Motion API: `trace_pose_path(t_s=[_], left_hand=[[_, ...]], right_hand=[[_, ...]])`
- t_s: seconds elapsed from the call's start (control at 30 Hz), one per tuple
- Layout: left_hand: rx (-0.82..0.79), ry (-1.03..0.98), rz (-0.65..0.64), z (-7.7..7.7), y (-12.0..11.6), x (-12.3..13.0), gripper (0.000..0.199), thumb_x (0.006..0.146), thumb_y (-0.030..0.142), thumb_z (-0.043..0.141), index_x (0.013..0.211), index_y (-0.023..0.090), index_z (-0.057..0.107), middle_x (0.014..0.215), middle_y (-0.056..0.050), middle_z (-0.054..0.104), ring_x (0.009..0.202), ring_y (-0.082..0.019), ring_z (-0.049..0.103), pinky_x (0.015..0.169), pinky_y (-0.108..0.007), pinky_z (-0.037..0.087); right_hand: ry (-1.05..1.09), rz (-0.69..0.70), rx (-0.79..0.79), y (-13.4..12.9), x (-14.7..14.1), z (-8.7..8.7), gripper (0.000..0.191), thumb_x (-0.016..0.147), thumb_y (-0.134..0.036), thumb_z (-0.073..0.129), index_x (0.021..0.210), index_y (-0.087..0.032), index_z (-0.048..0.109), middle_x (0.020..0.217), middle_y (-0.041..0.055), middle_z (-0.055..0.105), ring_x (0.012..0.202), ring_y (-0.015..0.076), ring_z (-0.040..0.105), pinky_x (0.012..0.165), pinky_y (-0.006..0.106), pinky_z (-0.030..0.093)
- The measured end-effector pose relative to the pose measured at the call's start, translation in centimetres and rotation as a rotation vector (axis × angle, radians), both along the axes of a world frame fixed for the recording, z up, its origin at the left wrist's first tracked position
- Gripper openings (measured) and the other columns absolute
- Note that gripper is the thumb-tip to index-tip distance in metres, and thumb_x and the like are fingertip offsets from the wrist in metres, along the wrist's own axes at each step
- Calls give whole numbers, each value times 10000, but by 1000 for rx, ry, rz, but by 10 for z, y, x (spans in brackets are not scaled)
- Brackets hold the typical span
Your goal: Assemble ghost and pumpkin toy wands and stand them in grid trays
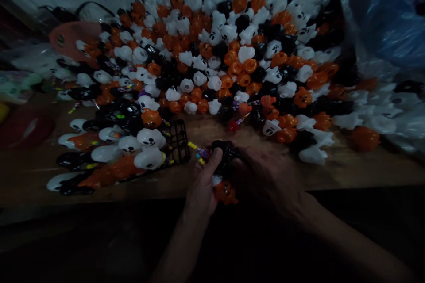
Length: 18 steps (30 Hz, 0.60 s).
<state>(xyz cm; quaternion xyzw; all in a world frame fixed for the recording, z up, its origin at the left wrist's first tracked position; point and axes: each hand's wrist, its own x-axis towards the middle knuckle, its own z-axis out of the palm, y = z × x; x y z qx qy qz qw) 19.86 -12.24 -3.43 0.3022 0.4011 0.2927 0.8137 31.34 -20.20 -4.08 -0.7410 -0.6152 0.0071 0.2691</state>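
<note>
My left hand point(201, 194) is closed round a glossy black plastic figure point(225, 150), with the thumb pressed on its side. Thin tubes of colourful candy point(201, 154) stick out on the left of that hand. Below the black figure, an orange plastic figure point(226, 192) with a dark face shows at the same palm. My right hand point(279, 179) reaches in from the right, close against the black figure. Its fingers are dark and smeared by motion, so their grip is hidden.
A black grid rack point(179, 141) holds rows of white, black and orange figures point(151, 138) on the wooden table point(332, 172). Behind lies a big heap of loose figures point(212, 62). A clear plastic bag point(385, 22) stands right; an orange bowl point(71, 37) lies left.
</note>
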Motion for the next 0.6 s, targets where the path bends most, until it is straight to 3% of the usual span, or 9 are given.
trace_pose_path(t_s=[0.13, 0.27, 0.37, 0.47, 0.53, 0.6], left_hand=[[-19, 0, 18, -5, -2, 1, 245, 768, 262, 697, 995, 182, 651, 996, -24, 709, 994, -186, 647, 885, -272, 487], [-35, 16, 44, -6, 0, 4, 271, 760, 297, 702, 996, 174, 653, 1030, -38, 698, 988, -186, 646, 895, -279, 477], [151, 74, 92, 2, 4, 3, 265, 771, 294, 687, 1004, 173, 651, 1056, -49, 690, 1020, -186, 628, 914, -277, 459], [372, 187, 40, 16, 7, -6, 264, 750, 249, 703, 1001, 186, 652, 1055, -45, 691, 1002, -186, 628, 873, -255, 474], [440, 300, -6, 27, 5, -18, 277, 745, 250, 706, 1015, 203, 667, 1062, -37, 689, 989, -177, 626, 843, -226, 479], [460, 421, 53, 34, -1, -34, 311, 750, 255, 701, 1059, 240, 670, 1105, -15, 674, 1030, -168, 606, 859, -206, 467]], right_hand=[[-11, 45, 57, 7, -3, 2, 277, 964, -292, 387, 1067, -133, 590, 811, 61, 697, 561, 160, 608, 458, 293, 334], [112, 63, 48, 13, -1, 2, 268, 963, -289, 392, 1066, -124, 576, 832, 71, 691, 642, 180, 629, 504, 287, 397], [182, 102, -20, 11, 5, -1, 251, 960, -280, 379, 1055, -152, 573, 912, 85, 672, 726, 189, 616, 588, 299, 443], [110, 229, -56, 9, 9, -1, 239, 944, -230, 366, 970, -157, 592, 878, 93, 644, 789, 228, 574, 662, 362, 449], [144, 288, -67, 10, 7, 1, 228, 935, -207, 375, 882, -162, 592, 840, 86, 623, 778, 221, 559, 655, 356, 448], [288, 295, -85, 14, 1, 4, 188, 929, -191, 398, 888, -165, 580, 847, 70, 611, 731, 175, 565, 622, 304, 457]])
